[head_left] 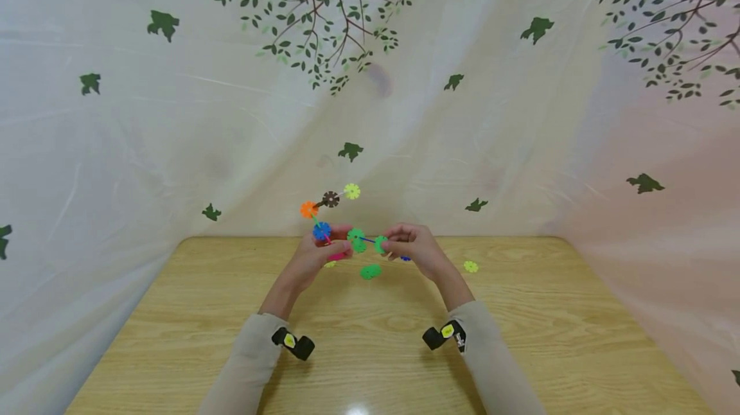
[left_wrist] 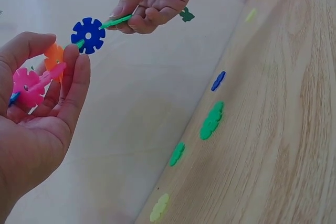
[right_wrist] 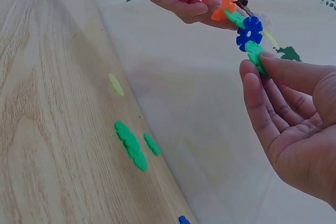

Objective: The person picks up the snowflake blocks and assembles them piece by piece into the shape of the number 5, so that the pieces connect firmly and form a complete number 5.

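Note:
A chain of slotted plastic snowflake discs is held up between both hands. My left hand (head_left: 312, 261) grips its middle, around an orange disc (left_wrist: 54, 59) and a pink disc (left_wrist: 29, 87). Past those fingers, a blue disc (left_wrist: 88, 35) is slotted to green ones. At that end, the thumb and fingers of my right hand (head_left: 419, 251) pinch a green disc (right_wrist: 255, 55). The chain's other end curves up over the left hand, through a blue disc (head_left: 322, 230), an orange disc (head_left: 309, 209) and a brown disc (head_left: 331, 199) to a yellow-green disc (head_left: 352, 191).
On the wooden table (head_left: 370, 338) below lie loose discs: green ones (head_left: 370, 272), a blue one (left_wrist: 218, 81), a yellow one (head_left: 471, 266) to the right and another yellow one (left_wrist: 159, 208). A pale curtain (head_left: 260, 145) printed with leaves hangs behind the table's far edge.

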The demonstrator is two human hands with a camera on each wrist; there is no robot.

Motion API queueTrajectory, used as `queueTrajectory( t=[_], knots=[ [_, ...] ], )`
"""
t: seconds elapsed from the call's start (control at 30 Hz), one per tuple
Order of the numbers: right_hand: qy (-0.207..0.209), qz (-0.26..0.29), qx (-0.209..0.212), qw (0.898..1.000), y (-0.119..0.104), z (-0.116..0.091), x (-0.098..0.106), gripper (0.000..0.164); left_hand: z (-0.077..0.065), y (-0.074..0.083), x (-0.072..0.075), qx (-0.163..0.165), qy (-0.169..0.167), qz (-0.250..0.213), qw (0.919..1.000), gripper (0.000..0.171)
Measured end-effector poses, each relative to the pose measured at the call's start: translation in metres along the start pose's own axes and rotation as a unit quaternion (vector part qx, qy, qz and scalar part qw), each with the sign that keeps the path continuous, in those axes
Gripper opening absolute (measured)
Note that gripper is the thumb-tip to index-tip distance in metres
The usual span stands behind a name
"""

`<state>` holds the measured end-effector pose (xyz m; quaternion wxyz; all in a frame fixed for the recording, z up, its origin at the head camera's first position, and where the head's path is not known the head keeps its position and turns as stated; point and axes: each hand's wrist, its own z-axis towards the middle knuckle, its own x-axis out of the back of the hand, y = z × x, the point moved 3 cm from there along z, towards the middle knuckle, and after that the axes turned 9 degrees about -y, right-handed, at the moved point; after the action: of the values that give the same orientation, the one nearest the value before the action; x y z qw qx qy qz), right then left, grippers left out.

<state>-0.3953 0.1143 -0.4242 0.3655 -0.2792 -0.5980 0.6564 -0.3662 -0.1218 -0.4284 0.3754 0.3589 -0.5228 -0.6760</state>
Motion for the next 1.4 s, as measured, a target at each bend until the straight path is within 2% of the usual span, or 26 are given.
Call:
queueTrajectory(
  t=[0.23, 0.47, 0.73, 0.9, 1.07, 1.2, 1.4],
  knots=[
    [0.013, -0.002, 0.015, 1.0, -0.002, -0.001, -0.003, 0.013, 0.001, -0.002, -0.004, -0.011, 0.007, -0.004, 0.9999, 0.042],
    [0.014, -0.007, 0.034, 0.999, -0.004, 0.001, -0.01, 0.02, 0.002, -0.003, -0.007, -0.026, 0.039, -0.014, 0.9988, 0.037],
    [0.033, -0.014, 0.058, 0.998, -0.01, 0.001, -0.016, 0.024, 0.004, -0.005, -0.01, -0.006, 0.087, -0.056, 0.9947, 0.044],
    [0.042, -0.015, 0.076, 0.996, -0.014, 0.0, -0.02, 0.025, 0.004, -0.005, -0.013, -0.007, 0.109, -0.082, 0.9906, 0.022],
    [0.059, -0.017, 0.091, 0.994, -0.017, 0.0, -0.024, 0.022, 0.003, -0.005, -0.013, -0.003, 0.131, -0.084, 0.9877, 0.026],
    [0.076, -0.019, 0.097, 0.992, -0.017, 0.0, -0.027, 0.022, 0.003, -0.004, -0.014, -0.018, 0.134, -0.095, 0.9863, 0.026],
    [0.081, -0.03, 0.106, 0.991, -0.018, 0.0, -0.029, 0.018, 0.002, -0.002, -0.015, -0.037, 0.119, -0.11, 0.9861, 0.024]
  ],
)
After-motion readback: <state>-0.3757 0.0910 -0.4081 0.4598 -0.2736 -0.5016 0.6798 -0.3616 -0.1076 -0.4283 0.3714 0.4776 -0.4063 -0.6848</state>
